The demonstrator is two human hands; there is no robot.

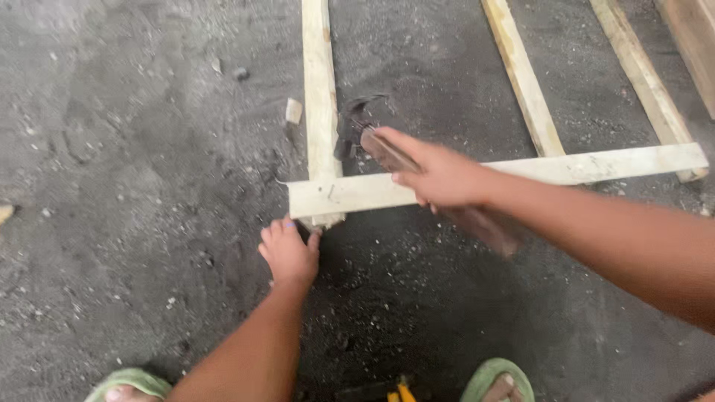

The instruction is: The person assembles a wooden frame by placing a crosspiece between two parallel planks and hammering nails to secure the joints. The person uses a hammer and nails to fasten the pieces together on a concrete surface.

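My right hand is shut on the wooden handle of a hammer, whose dark head sits blurred just right of the long upright wooden slat. A crosswise slat lies over that slat's near end, forming a corner. My left hand rests on the dark ground at that corner, fingertips touching the near end of the upright slat, holding nothing.
Two more pale slats run away under the crosswise one, with a wider board at the far right. A small wood offcut lies left of the upright slat. My green sandals show at the bottom edge.
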